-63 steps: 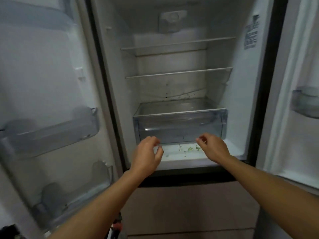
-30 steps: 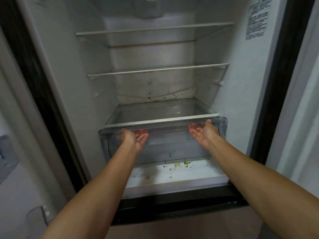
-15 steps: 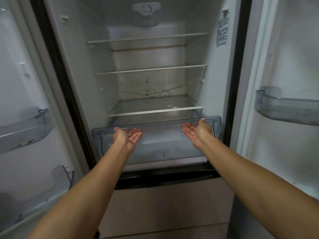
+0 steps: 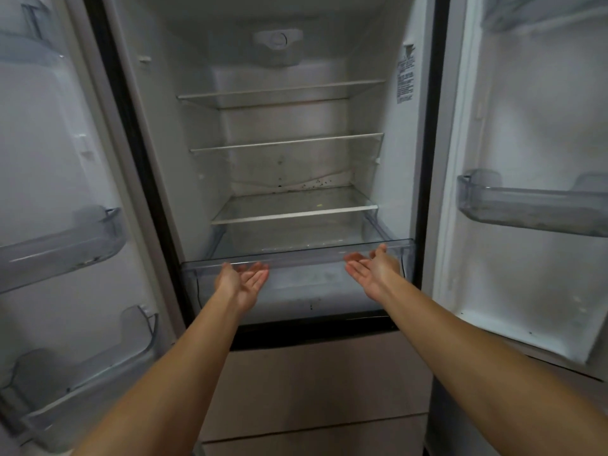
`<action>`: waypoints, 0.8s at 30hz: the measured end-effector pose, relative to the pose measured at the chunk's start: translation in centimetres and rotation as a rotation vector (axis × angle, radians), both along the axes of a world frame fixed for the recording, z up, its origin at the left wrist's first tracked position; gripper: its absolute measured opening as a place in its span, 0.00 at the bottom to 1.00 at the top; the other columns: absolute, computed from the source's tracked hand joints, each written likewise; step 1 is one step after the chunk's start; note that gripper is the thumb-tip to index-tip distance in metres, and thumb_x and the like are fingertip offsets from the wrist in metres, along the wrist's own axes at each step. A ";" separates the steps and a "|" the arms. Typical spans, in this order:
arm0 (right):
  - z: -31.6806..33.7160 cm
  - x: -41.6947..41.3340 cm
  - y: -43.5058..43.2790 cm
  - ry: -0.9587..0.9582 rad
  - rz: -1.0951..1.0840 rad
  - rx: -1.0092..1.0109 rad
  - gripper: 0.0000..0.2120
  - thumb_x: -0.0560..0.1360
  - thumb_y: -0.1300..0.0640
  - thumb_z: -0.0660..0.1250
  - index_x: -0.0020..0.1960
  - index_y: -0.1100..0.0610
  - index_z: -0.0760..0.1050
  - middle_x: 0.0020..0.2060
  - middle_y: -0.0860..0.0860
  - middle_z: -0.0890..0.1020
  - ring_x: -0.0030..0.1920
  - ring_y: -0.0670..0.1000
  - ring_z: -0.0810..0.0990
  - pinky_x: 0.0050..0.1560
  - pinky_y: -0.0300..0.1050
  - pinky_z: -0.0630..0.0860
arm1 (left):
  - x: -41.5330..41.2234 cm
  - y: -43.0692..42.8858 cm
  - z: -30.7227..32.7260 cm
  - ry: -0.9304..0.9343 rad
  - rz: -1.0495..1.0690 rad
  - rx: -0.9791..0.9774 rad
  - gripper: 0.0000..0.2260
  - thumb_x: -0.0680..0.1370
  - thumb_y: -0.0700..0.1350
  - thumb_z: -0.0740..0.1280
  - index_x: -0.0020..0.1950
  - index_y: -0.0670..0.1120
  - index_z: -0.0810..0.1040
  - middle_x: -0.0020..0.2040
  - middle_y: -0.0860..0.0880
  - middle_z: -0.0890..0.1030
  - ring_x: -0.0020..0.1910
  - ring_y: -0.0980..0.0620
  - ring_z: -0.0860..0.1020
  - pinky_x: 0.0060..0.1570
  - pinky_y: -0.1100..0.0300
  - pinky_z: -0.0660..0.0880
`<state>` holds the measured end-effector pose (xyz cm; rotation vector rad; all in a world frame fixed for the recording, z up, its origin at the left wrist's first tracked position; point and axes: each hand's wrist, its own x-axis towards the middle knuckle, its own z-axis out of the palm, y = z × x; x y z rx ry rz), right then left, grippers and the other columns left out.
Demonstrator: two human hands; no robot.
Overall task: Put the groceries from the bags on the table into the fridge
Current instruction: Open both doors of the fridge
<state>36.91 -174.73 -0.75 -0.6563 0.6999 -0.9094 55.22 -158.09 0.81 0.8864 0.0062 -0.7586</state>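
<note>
The fridge stands open with both doors swung wide and no groceries on its glass shelves [image 4: 293, 216]. At the bottom, the clear plastic crisper drawer [image 4: 312, 284] is pulled partway out past the fridge front. My left hand [image 4: 241, 279] is palm up with its fingers hooked under the drawer's front lip at the left. My right hand [image 4: 373, 269] grips the same lip at the right, also palm up. No bags or groceries are in view.
The left door carries clear bins [image 4: 62, 248] at mid and low height. The right door has one bin [image 4: 526, 209] at mid height. A beige lower drawer front [image 4: 316, 383] sits below the fridge compartment. Dark specks dot the back wall.
Both hands went from hovering palm down to palm up under the drawer's lip. The drawer has slid out towards me, now covering the crumbs on the fridge floor.
</note>
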 end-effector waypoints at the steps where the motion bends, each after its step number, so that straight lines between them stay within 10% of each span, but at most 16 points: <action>1: 0.0 0.0 0.2 -0.006 -0.007 0.000 0.18 0.83 0.46 0.51 0.59 0.60 0.67 0.48 0.63 0.81 0.45 0.58 0.83 0.42 0.51 0.79 | 0.0 0.1 -0.1 0.008 -0.005 -0.009 0.20 0.84 0.53 0.45 0.48 0.39 0.66 0.63 0.34 0.74 0.64 0.36 0.73 0.57 0.48 0.72; 10: -4.5 1.7 3.1 0.553 0.033 -0.378 0.17 0.81 0.48 0.59 0.56 0.62 0.72 0.41 0.57 0.82 0.40 0.55 0.83 0.38 0.48 0.78 | -1.1 3.4 -4.7 -0.520 -0.205 0.488 0.09 0.83 0.44 0.56 0.47 0.42 0.70 0.37 0.41 0.77 0.33 0.44 0.77 0.33 0.56 0.74; 14: -8.1 2.4 6.3 0.963 0.160 -0.950 0.10 0.77 0.48 0.66 0.43 0.54 0.76 0.39 0.53 0.83 0.40 0.54 0.82 0.45 0.51 0.80 | -1.6 8.6 -9.7 -0.949 -0.400 0.762 0.07 0.81 0.44 0.60 0.44 0.44 0.72 0.37 0.43 0.77 0.32 0.49 0.76 0.29 0.59 0.71; 18: -9.7 3.7 11.1 1.212 0.395 -1.444 0.11 0.79 0.45 0.62 0.51 0.51 0.76 0.45 0.51 0.82 0.45 0.53 0.79 0.40 0.45 0.72 | -2.2 17.0 -14.1 -1.294 -0.444 1.223 0.08 0.79 0.50 0.63 0.48 0.46 0.76 0.42 0.47 0.80 0.43 0.47 0.78 0.43 0.56 0.73; 24: -13.5 7.0 21.3 1.087 0.746 -1.910 0.13 0.80 0.47 0.59 0.56 0.53 0.76 0.54 0.55 0.81 0.53 0.58 0.79 0.47 0.48 0.72 | -6.4 31.5 -18.4 -1.190 -0.329 1.714 0.12 0.80 0.52 0.60 0.58 0.48 0.75 0.55 0.46 0.79 0.54 0.45 0.77 0.47 0.55 0.72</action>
